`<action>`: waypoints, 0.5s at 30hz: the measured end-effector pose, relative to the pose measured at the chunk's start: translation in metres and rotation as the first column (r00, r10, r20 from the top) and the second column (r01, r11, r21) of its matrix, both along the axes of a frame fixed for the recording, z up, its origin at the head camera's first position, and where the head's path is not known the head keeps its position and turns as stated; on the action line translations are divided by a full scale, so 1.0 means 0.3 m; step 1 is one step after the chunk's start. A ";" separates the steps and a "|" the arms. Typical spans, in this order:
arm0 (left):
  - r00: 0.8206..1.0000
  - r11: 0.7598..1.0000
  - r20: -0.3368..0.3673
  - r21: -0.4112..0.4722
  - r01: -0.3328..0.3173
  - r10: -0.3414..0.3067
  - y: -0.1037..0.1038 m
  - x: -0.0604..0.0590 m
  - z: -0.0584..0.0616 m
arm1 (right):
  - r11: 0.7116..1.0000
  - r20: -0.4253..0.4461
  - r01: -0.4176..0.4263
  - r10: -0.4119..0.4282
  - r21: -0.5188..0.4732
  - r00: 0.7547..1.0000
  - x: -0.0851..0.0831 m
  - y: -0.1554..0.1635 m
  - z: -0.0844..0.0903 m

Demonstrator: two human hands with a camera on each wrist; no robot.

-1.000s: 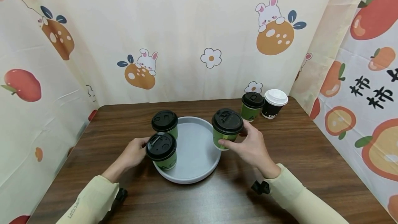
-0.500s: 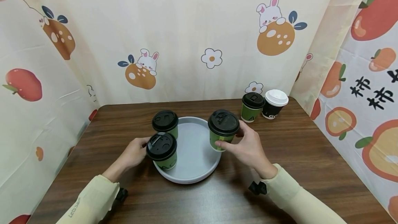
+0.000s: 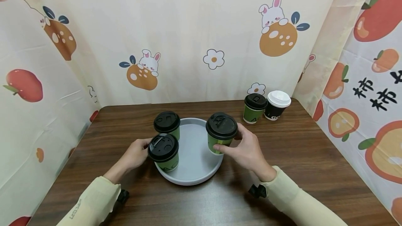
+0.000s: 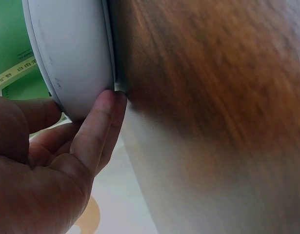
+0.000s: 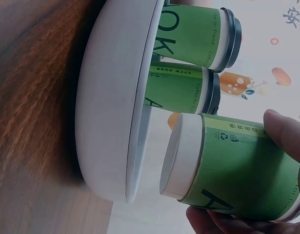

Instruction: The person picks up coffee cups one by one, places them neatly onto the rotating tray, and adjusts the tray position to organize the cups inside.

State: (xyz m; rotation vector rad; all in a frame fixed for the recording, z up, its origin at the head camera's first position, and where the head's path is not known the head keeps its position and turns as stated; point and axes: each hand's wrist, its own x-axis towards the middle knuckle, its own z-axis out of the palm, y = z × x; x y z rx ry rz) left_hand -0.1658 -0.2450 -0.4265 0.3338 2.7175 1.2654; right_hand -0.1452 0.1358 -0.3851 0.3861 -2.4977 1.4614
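Note:
My right hand grips a green paper cup with a black lid, over the right side of the round light-grey tray. In the right wrist view, the white base of this cup is clear of the tray rim, with thumb and fingers on opposite sides of the sleeve. My left hand holds the tray's left edge; in the left wrist view, its thumb is at the rim and its fingers lie along the outer wall. Two more green cups with black lids, one behind and one in front, stand on the tray's left side.
At the back right of the wooden table stand a green cup with a black lid and a black cup with a white lid, side by side. Printed curtains enclose the table's back and sides.
My right hand has carried its green cup leftward and slightly toward me, further over the tray. The left hand, the tray and the other cups have stayed in place.

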 end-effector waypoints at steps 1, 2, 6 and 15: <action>1.000 1.000 -0.001 0.000 -0.002 0.002 0.000 0.000 0.000 | 1.000 0.000 -0.004 0.004 -0.003 1.000 0.001 -0.002 -0.001; 1.000 1.000 -0.002 -0.001 -0.003 0.003 0.001 -0.001 -0.001 | 1.000 0.000 -0.006 0.006 -0.001 1.000 0.001 -0.003 -0.001; 1.000 1.000 -0.007 -0.006 -0.007 0.007 0.001 -0.003 -0.001 | 1.000 -0.002 -0.016 0.016 0.000 1.000 0.005 -0.011 0.000; 1.000 1.000 -0.001 -0.002 -0.011 0.011 0.003 -0.002 0.003 | 0.999 -0.008 -0.037 0.037 0.007 0.999 0.010 -0.031 -0.006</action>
